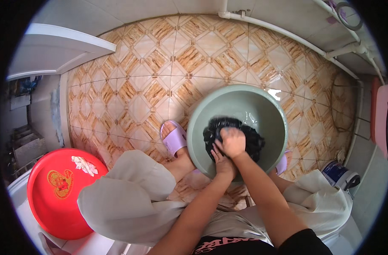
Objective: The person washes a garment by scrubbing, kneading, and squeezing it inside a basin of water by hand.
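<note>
A dark, wet bundle of black cloth (253, 143) lies bunched in the bottom of a round grey-green plastic basin (270, 111). My right hand (233, 140) is closed in a fist on the cloth, slightly blurred. Just below it, my left hand (225, 166) holds the near left part of the same cloth, its fingers curled over the fabric. The two hands are close together, and the right wrist partly covers the left hand. Shiny wet spots show on the basin's inner wall.
The basin stands on patterned floor tiles (143, 105) between my feet in purple slippers (175, 140). A red plastic basin (82, 204) with a crumpled pale cloth (84, 165) is at left. A blue-and-white bucket (337, 174) stands at right. White pipes (277, 32) follow the wall.
</note>
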Tool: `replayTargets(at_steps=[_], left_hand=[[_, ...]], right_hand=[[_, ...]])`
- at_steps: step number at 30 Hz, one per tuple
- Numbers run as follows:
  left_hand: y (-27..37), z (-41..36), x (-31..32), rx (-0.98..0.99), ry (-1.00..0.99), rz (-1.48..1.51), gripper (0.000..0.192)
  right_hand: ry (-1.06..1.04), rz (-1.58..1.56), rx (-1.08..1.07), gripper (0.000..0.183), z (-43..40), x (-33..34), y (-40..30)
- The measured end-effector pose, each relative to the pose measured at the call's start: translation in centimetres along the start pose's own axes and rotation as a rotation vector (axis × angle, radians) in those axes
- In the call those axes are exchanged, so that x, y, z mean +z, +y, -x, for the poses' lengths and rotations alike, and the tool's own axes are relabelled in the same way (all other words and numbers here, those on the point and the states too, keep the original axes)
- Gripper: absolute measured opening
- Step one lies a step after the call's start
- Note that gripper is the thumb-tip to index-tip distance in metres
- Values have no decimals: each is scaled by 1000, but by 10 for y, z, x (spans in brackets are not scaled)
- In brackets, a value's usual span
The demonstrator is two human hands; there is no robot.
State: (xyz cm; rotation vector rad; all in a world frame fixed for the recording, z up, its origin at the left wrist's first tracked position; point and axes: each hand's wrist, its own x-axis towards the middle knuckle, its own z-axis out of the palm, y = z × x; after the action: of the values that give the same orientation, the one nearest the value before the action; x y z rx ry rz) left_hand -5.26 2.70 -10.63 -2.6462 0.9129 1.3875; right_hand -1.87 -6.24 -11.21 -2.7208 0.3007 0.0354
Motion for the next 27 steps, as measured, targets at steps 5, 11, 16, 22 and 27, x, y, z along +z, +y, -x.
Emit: replayTargets(at_steps=[5,11,16,22,27], left_hand=[[4,6,-15,-47,-17,-22,48],[0,8,-6,-91,103,-71,60],[10,3,-8,-64,5,-148,49],[-3,3,-13,-56,-6,-99,56],[-9,-7,25,-37,133,-199,64]], right_hand=[[-77,-108,274,34,-57,-16,24],[156,-190,162,32,9,-22,-14],[-56,-69,315,34,-38,-8,38],[166,-232,286,26,-12,-28,-6],[102,-158,429,31,6,14,12]])
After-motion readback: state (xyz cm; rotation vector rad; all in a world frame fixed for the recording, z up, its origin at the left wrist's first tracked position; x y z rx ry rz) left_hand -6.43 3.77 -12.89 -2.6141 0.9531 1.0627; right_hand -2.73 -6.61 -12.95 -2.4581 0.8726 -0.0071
